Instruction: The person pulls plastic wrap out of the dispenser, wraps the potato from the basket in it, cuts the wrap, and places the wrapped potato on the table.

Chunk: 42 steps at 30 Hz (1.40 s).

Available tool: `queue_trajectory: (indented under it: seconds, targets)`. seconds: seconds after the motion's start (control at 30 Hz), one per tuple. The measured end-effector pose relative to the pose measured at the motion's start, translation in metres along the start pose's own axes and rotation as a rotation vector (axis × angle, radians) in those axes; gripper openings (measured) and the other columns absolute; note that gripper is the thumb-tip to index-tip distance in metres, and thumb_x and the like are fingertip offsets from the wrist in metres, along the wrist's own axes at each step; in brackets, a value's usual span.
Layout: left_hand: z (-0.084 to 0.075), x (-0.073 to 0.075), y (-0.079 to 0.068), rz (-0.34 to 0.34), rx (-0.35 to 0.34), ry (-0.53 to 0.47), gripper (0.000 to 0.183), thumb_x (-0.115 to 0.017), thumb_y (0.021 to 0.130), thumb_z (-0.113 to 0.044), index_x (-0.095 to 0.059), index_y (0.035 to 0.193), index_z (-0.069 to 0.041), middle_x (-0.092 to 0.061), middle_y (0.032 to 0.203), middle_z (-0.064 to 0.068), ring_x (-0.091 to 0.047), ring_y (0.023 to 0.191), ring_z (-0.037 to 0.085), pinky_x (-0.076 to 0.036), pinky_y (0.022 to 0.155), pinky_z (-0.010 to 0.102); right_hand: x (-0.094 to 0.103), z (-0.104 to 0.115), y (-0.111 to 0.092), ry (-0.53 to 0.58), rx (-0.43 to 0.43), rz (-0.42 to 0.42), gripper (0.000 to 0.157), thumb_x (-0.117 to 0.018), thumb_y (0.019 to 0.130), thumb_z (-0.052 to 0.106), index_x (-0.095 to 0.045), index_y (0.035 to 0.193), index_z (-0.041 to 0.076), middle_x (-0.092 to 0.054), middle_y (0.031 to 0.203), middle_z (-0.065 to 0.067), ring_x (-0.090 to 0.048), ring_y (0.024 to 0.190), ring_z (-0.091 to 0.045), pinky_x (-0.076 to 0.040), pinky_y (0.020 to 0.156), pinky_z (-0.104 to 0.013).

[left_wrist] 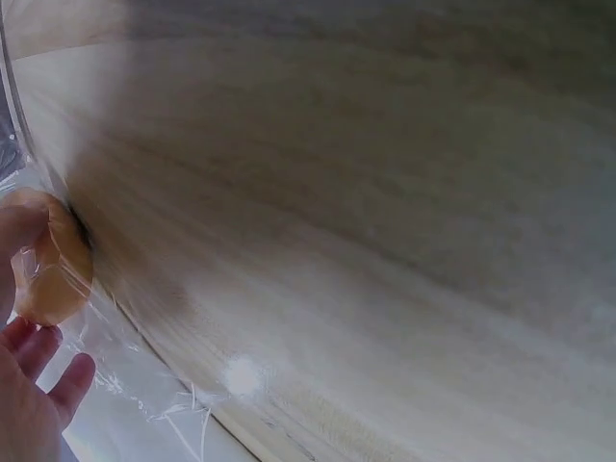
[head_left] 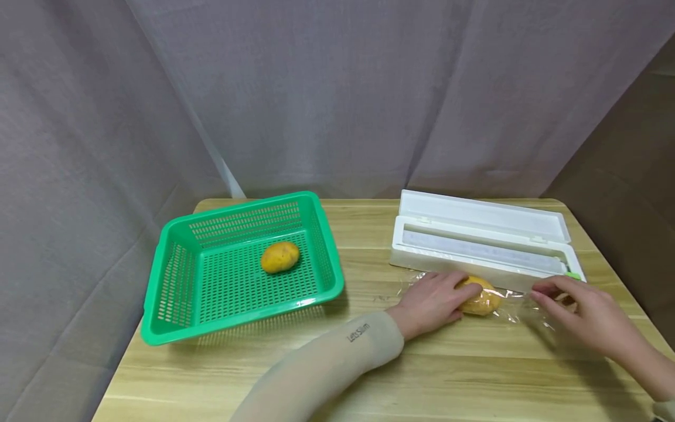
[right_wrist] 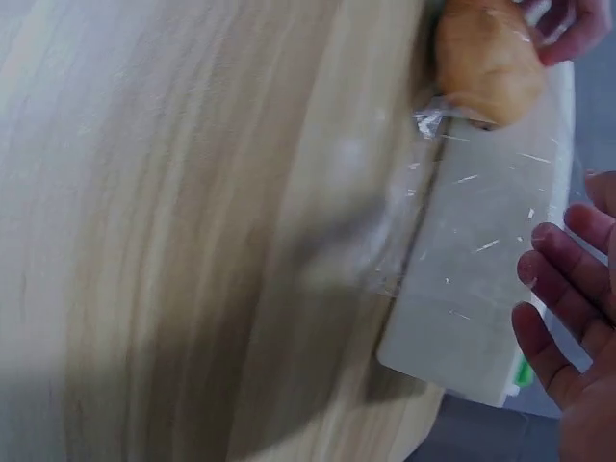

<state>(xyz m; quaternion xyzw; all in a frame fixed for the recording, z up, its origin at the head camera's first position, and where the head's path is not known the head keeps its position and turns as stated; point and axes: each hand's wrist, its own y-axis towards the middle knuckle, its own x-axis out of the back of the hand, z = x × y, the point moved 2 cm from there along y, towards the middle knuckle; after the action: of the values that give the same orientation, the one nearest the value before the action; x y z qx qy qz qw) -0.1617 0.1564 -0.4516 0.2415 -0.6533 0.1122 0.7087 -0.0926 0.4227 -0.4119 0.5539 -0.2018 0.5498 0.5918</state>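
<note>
A yellow-brown potato lies on clear plastic wrap in front of the white wrap dispenser. My left hand grips it from the left; in the left wrist view the thumb and fingers bend round the potato, with wrap about it. To its right, my right hand pinches the wrap's edge between thumb and forefinger. The right wrist view shows the other fingers spread beside the wrap, which stretches from the potato across the dispenser's side.
The white wrap dispenser stands at the back right, its lid raised and a roll inside. A green slotted basket on the left holds another potato. Grey curtains hang behind the wooden table.
</note>
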Motion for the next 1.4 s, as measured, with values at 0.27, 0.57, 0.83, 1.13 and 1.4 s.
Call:
queue_trajectory:
  seconds: [0.27, 0.57, 0.83, 1.13, 1.4]
  targets:
    - [0.002, -0.001, 0.002, -0.002, 0.007, -0.013, 0.053, -0.072, 0.102, -0.044, -0.051, 0.149, -0.031, -0.052, 0.147, -0.003, -0.054, 0.130, 0.009, -0.049, 0.103, 0.025, -0.002, 0.033, -0.001, -0.118, 0.234, -0.118, 0.050, -0.055, 0.109, 0.055, -0.076, 0.109, 0.010, -0.071, 0.107, -0.004, -0.061, 0.101, -0.016, -0.030, 0.101, -0.013]
    - [0.006, 0.001, 0.001, 0.000, 0.011, -0.023, 0.055, -0.073, 0.102, -0.041, -0.050, 0.152, -0.033, -0.052, 0.146, -0.005, -0.056, 0.126, 0.007, -0.050, 0.101, 0.023, -0.035, 0.054, -0.013, -0.216, 0.367, -0.040, 0.069, -0.031, 0.113, 0.060, -0.077, 0.116, 0.008, -0.071, 0.117, -0.009, -0.065, 0.098, -0.032, -0.042, 0.091, -0.049]
    - [0.009, 0.001, -0.003, 0.003, 0.014, -0.094, 0.058, -0.074, 0.101, -0.041, -0.051, 0.153, -0.031, -0.053, 0.148, -0.004, -0.058, 0.125, 0.009, -0.049, 0.103, 0.022, -0.042, 0.042, -0.018, -0.128, 0.333, -0.082, 0.071, -0.038, 0.111, 0.062, -0.072, 0.133, 0.003, -0.070, 0.126, -0.016, -0.063, 0.104, -0.035, -0.015, 0.118, -0.013]
    - [0.010, -0.001, -0.005, -0.041, -0.011, -0.138, 0.058, -0.077, 0.100, -0.038, -0.054, 0.152, -0.027, -0.056, 0.146, -0.001, -0.060, 0.123, 0.010, -0.050, 0.100, 0.020, -0.057, 0.035, -0.020, -0.077, 0.271, -0.068, 0.082, -0.038, 0.107, 0.071, -0.066, 0.140, 0.002, -0.069, 0.128, -0.019, -0.063, 0.107, -0.039, -0.014, 0.119, -0.009]
    - [0.013, 0.004, -0.003, -0.009, 0.033, -0.196, 0.060, -0.078, 0.099, -0.039, -0.053, 0.153, -0.029, -0.055, 0.147, -0.003, -0.059, 0.124, 0.007, -0.051, 0.097, 0.019, -0.062, 0.035, -0.014, -0.062, 0.185, -0.027, 0.070, -0.075, 0.096, 0.057, -0.063, 0.142, 0.005, -0.070, 0.127, -0.012, -0.065, 0.110, -0.032, -0.043, 0.098, -0.029]
